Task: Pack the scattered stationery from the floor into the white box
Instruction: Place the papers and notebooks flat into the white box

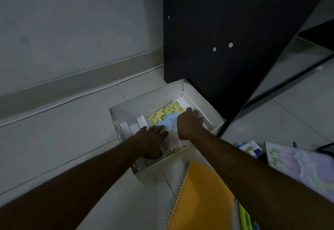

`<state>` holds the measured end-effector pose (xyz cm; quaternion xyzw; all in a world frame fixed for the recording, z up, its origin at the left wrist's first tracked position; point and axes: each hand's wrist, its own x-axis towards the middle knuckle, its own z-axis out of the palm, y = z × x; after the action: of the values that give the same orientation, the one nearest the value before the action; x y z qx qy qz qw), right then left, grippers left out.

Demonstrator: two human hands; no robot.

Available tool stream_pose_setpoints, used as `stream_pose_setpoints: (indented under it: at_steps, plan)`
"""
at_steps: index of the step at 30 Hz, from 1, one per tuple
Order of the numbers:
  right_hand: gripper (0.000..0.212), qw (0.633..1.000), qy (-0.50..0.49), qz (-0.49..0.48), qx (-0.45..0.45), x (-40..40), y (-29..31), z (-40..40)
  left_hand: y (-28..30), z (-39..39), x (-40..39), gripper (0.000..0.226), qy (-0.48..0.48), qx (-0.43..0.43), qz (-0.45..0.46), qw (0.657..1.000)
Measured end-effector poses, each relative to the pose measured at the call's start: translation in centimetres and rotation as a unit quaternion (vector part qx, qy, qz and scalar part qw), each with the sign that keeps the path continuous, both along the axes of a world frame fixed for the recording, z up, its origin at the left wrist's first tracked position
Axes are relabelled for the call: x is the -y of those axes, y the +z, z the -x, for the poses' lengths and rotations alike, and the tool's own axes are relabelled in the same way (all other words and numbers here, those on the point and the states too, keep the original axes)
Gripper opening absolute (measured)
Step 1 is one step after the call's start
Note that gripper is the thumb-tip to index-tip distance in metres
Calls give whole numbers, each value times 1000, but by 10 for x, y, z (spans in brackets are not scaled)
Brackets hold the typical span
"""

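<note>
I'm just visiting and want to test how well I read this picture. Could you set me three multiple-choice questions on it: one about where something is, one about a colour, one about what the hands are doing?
1. Where does the flowered notebook lie?
A. inside the white box
B. on the black cabinet
C. against the wall

2. What colour is the cover of the spiral notebook on the floor?
A. red
B. orange
C. black

3. How are the left hand and right hand placed?
A. both gripping a pen
B. both raised clear of the box
C. both laid on the flowered notebook in the box

Answers: 1 A, the box walls surround it. 2 B, its orange cover shows beside the box. 3 C, both hands reach into the box with fingers spread over the notebook.
</note>
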<state>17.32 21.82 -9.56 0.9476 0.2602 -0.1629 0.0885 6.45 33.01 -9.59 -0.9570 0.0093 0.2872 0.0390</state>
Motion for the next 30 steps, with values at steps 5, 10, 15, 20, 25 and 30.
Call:
stream_pose_setpoints:
  at_steps: [5,10,15,20,25,30]
  plan:
    - [53,998,31,-48,23,5,1,3,-5,-6,4,68,-3,-13,-8,1000]
    - [36,990,105,-84,33,7,2,8,-9,-9,12,61,-28,15,-37,999]
    - [36,990,140,-24,2,6,8,12,-8,-5,8,60,-11,-2,19,1000]
    - [37,983,152,9,-103,8,25,21,4,2,6,64,63,0,129,990]
    - [30,974,143,-148,-99,49,67,22,35,-4,38,37,161,119,329,923]
    - [18,942,175,-286,-22,139,87,14,71,-5,96,19,101,325,343,875]
